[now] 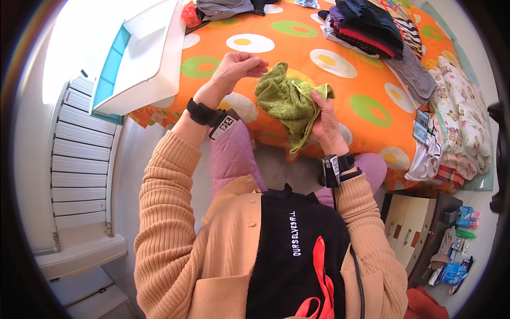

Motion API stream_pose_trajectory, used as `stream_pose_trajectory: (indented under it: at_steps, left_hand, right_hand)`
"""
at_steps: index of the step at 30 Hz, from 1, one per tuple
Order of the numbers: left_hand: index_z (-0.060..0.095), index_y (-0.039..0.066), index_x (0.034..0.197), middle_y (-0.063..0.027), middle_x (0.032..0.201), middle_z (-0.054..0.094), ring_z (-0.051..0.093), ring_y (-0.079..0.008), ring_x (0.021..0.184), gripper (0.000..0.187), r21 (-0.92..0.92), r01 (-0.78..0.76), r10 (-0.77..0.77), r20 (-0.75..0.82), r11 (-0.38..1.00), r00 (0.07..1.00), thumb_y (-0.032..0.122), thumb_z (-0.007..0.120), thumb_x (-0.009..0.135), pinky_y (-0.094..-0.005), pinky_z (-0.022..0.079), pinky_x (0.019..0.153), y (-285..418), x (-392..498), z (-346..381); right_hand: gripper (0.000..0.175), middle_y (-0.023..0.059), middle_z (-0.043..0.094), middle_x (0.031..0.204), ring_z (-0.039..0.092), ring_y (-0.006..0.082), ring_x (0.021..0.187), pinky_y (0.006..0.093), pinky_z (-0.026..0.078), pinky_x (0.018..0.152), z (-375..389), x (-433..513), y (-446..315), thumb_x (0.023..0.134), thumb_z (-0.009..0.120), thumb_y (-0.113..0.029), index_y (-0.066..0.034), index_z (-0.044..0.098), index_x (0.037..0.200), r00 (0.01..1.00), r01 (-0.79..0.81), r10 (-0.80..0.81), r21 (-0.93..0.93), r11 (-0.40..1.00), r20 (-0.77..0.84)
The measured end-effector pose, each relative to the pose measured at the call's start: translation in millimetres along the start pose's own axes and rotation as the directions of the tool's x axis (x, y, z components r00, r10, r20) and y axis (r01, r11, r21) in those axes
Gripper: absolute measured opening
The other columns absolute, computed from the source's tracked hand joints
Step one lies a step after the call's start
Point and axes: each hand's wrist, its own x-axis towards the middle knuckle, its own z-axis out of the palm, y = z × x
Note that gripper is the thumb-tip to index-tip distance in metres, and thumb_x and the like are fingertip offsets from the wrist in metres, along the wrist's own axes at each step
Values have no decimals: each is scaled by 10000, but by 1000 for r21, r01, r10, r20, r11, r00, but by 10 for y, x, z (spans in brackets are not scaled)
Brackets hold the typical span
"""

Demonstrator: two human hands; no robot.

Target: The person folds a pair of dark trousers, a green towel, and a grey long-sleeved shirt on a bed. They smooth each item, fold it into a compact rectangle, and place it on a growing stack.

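Note:
A crumpled green terry cloth hangs over the near edge of the bed, gathered in folds. My right hand grips its right side, with the thumb on top of the fabric. Just beyond the cloth's upper left corner is my left hand, its thumb and bent fingers drawn together. A small gap shows between those fingertips and the cloth, and I see nothing in them. Beneath both hands spreads an orange bed cover with green and white ring patterns.
At the left edge of the bed stands a white and teal storage bin. Folded clothes are stacked at the far right, near a grey garment. A phone lies beside a patterned quilt. A drawer cabinet is at lower right.

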Motion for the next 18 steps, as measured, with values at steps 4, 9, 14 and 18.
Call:
stream_pose_trajectory:
  at_steps: [4,9,14,18]
  left_hand:
    - [669,-70,1025,-135,993,701,689,-186,876,276,29,-111,113,-60,993,992,183,595,944,-302,559,815,227,27,-271]
    - [659,-62,1035,-158,1034,691,686,-228,949,279,121,-120,136,-133,985,982,192,574,957,-328,557,864,774,-120,-740]
    - [593,-104,1112,-221,1191,612,573,-317,1156,264,-413,-135,144,-9,901,990,98,514,962,-404,471,1030,1188,-280,-600]
    - [605,-57,1094,-181,1107,657,613,-332,1069,249,-705,-149,285,78,693,955,140,522,964,-417,469,1007,1129,-86,-92]
  right_hand:
    - [301,85,632,1064,626,169,946,324,532,831,153,59,36,863,669,-38,-6,560,1141,960,280,-271,-140,950,75]
    - [207,71,641,980,633,160,842,304,538,760,-114,333,-260,876,637,-33,21,565,1062,904,399,-425,-272,876,-43]
    - [215,75,634,948,623,166,838,313,524,732,-194,308,-156,842,668,-51,12,570,1022,932,288,-354,-441,850,-74]
    - [391,77,617,1008,608,144,886,283,519,773,248,119,100,826,710,-53,-20,471,1133,865,449,-474,-674,587,164]
